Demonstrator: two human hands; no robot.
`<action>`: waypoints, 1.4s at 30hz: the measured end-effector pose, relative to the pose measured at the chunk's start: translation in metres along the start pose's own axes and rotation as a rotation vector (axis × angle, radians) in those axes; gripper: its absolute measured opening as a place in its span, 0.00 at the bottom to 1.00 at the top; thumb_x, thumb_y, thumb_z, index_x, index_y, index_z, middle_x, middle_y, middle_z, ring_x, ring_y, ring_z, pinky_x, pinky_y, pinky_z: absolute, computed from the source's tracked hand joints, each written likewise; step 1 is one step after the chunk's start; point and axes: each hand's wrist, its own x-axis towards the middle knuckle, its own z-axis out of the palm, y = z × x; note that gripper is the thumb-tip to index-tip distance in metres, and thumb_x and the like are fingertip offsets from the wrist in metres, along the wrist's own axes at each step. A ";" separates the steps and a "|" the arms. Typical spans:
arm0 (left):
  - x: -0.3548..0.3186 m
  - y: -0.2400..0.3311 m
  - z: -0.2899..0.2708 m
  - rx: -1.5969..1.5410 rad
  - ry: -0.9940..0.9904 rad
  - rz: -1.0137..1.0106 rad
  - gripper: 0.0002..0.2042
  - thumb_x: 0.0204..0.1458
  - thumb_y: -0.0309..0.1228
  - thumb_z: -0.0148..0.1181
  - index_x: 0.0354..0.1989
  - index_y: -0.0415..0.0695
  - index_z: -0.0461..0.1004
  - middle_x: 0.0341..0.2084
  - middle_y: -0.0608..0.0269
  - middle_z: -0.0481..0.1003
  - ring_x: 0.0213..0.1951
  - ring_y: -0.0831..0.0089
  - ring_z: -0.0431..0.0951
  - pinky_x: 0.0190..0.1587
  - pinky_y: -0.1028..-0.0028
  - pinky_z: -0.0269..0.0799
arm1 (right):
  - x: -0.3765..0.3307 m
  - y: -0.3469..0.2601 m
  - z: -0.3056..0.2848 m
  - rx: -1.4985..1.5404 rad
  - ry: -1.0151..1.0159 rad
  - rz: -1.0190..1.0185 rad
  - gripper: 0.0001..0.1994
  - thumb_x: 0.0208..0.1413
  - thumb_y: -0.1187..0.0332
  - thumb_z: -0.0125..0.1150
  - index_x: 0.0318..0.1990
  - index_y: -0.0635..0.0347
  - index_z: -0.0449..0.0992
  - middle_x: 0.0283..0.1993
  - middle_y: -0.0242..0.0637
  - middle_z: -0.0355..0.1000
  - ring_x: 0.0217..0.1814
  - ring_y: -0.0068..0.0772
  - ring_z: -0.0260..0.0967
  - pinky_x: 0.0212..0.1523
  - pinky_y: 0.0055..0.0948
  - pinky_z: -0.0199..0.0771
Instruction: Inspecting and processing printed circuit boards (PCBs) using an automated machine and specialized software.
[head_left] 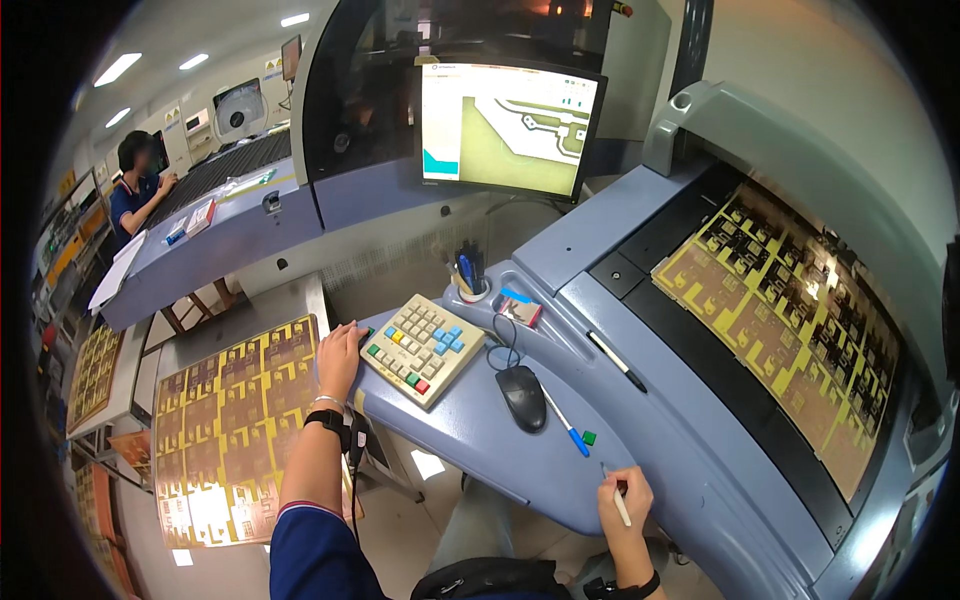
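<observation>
My left hand (pixel 340 355) rests at the desk's left edge beside a beige keypad (pixel 420 348) with coloured keys. Its fingers lie stretched out, with nothing visible in them. In my right hand (pixel 626 496), at the desk's near right edge, the fingers are closed around a slim white pen (pixel 622 508). Just beyond it lie a small green block (pixel 589 438) and a white pen with a blue cap (pixel 566 420). A black mouse (pixel 522 398) sits between the keypad and that capped pen.
A monitor (pixel 508 128) shows a magnified circuit pattern. Patterned copper panels lie on the machine bed (pixel 690 290) at right and on a lower table at left. A black marker (pixel 616 361) and a pen cup (pixel 470 285) stand about the desk (pixel 470 450). Another person (pixel 137 190) works far left.
</observation>
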 end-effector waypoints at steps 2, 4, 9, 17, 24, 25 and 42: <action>-0.001 0.002 -0.003 0.008 -0.024 -0.001 0.21 0.61 0.40 0.36 0.39 0.48 0.79 0.49 0.63 0.74 0.55 0.61 0.67 0.58 0.65 0.56 | 0.000 0.002 0.000 -0.007 0.004 -0.008 0.03 0.40 0.76 0.56 0.24 0.62 0.69 0.20 0.39 0.66 0.19 0.34 0.65 0.22 0.30 0.66; -0.001 0.005 -0.004 0.018 -0.047 -0.005 0.21 0.62 0.41 0.35 0.41 0.47 0.79 0.50 0.62 0.73 0.55 0.60 0.67 0.59 0.66 0.56 | 0.000 0.001 0.000 -0.013 0.006 -0.017 0.03 0.40 0.76 0.57 0.24 0.62 0.68 0.20 0.39 0.66 0.19 0.34 0.65 0.22 0.30 0.66; -0.001 0.007 -0.004 0.026 -0.033 -0.013 0.21 0.62 0.42 0.36 0.40 0.48 0.79 0.50 0.62 0.73 0.55 0.61 0.67 0.59 0.66 0.55 | 0.000 -0.002 -0.001 -0.015 0.007 -0.006 0.04 0.40 0.75 0.56 0.24 0.62 0.68 0.19 0.39 0.65 0.19 0.36 0.65 0.21 0.32 0.65; -0.001 -0.004 0.002 -0.001 0.007 -0.002 0.19 0.61 0.41 0.38 0.37 0.52 0.80 0.48 0.65 0.74 0.55 0.63 0.68 0.58 0.63 0.56 | -0.001 -0.002 0.001 -0.054 -0.003 -0.030 0.04 0.39 0.75 0.56 0.24 0.62 0.68 0.19 0.39 0.64 0.18 0.37 0.64 0.21 0.32 0.65; 0.001 -0.005 0.004 -0.015 0.002 -0.004 0.19 0.61 0.41 0.38 0.37 0.51 0.81 0.48 0.65 0.74 0.55 0.62 0.68 0.58 0.62 0.56 | 0.008 -0.020 -0.020 0.417 -0.114 0.348 0.09 0.53 0.74 0.54 0.41 0.64 0.72 0.33 0.42 0.75 0.26 0.28 0.73 0.25 0.25 0.70; 0.002 -0.003 0.005 -0.017 0.013 -0.014 0.20 0.61 0.41 0.38 0.36 0.51 0.81 0.48 0.65 0.74 0.55 0.62 0.68 0.58 0.62 0.56 | 0.016 -0.013 -0.030 0.393 -0.169 0.344 0.12 0.57 0.74 0.51 0.49 0.63 0.70 0.39 0.44 0.76 0.30 0.26 0.75 0.28 0.24 0.73; 0.003 -0.001 0.002 0.045 -0.051 0.019 0.20 0.61 0.40 0.37 0.38 0.49 0.80 0.49 0.65 0.73 0.55 0.63 0.67 0.58 0.64 0.56 | 0.117 0.007 -0.098 -0.433 -0.043 -0.272 0.13 0.50 0.75 0.57 0.44 0.56 0.73 0.44 0.47 0.73 0.39 0.50 0.70 0.40 0.40 0.70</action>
